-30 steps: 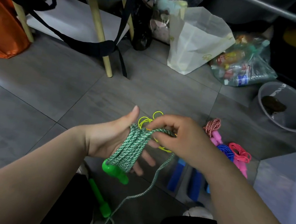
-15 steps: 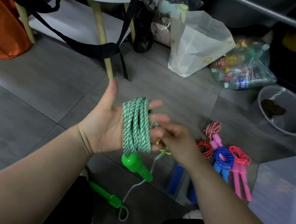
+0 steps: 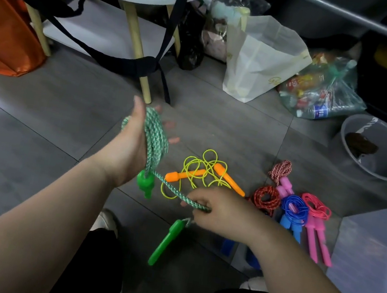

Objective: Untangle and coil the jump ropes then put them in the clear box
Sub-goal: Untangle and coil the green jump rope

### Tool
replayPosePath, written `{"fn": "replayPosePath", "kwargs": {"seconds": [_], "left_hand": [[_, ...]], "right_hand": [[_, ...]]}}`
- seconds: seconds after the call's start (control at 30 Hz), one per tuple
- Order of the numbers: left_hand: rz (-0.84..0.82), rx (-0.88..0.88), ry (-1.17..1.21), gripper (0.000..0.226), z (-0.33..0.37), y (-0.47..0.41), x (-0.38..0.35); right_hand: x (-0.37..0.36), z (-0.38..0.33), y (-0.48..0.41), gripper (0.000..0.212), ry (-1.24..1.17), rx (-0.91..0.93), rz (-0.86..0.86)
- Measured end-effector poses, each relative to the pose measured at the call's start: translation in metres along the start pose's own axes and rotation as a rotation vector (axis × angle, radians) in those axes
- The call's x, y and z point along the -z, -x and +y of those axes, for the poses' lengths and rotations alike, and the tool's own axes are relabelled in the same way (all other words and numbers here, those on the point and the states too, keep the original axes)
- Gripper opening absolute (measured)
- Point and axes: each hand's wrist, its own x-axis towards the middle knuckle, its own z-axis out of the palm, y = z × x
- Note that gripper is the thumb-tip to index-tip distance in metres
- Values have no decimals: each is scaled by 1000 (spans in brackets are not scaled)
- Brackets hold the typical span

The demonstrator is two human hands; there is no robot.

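A green-and-white braided jump rope (image 3: pixel 154 138) is wound in several loops round my left hand (image 3: pixel 130 147), whose fingers are held out straight. One green handle (image 3: pixel 145 184) hangs below that palm. My right hand (image 3: pixel 218 211) pinches the rope's free end, stretched taut from the coil. The second green handle (image 3: pixel 166 241) dangles under my right hand. On the floor lie a loose yellow rope with orange handles (image 3: pixel 205 170) and coiled red (image 3: pixel 266 198), blue (image 3: pixel 294 210), pink (image 3: pixel 316 209) and red-white (image 3: pixel 282 168) ropes. The clear box (image 3: pixel 371 260) is at the right edge.
A white stool with wooden legs (image 3: pixel 138 37) and black straps stands behind. An orange bag (image 3: pixel 5 35) is at left. A white paper bag (image 3: pixel 261 56), a plastic bag of bottles (image 3: pixel 321 90) and a grey basin (image 3: pixel 378 148) sit at the back right. My knees are below.
My left hand has turned edge-on and moved up and away. My right hand has dropped and pulled the free rope end down to the right, lifting the second handle off the floor.
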Motion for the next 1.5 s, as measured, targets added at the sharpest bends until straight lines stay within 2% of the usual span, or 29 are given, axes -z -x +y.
{"fn": "replayPosePath", "kwargs": {"seconds": [0.1,0.23,0.4,0.47,0.53,0.6,0.67,0.77,0.97,1.1,1.2,1.27,1.33,1.37,1.43,1.5], "left_hand": [[-129,142,-253,69,-15,5,0],[-409,329,-397,84,-23,10,6],[-714,494,-517,102,-26,6,17],[-824,534,-524,97,-24,10,16],[-918,518,-461,82,-21,11,18],[-1006,456,-393,62,-18,9,22],[-1054,420,-327,52,-17,7,26],[-1111,412,-80,47,-20,5,26],[-970,306,340,59,-17,5,18],[-795,189,449,60,-7,1,20],[-577,104,452,60,3,0,26],[-532,62,474,63,1,-2,24],[-266,-28,338,70,5,-1,24],[-167,-64,271,65,6,-1,21],[-86,-63,155,56,5,-1,14],[-82,-16,9,58,-4,-3,12]], "right_hand": [[13,-7,5,17,-74,58,136],[21,-1,3,13,-198,70,359],[23,0,2,17,-310,93,408],[23,-1,0,15,-340,113,434],[23,0,-2,15,-444,108,464],[23,4,-5,26,-535,87,499],[24,9,-8,29,-632,74,508],[18,14,-14,21,-760,24,483],[1,17,-20,24,-720,-10,365],[-3,17,-22,18,-563,-34,316],[-11,13,-21,17,-377,-24,228],[-15,8,-18,18,-241,0,158],[-16,2,-14,24,-131,28,107],[-15,-1,-12,26,-96,45,101],[-10,-8,-8,27,-39,72,113],[-3,-12,-5,26,-29,79,144]]}}
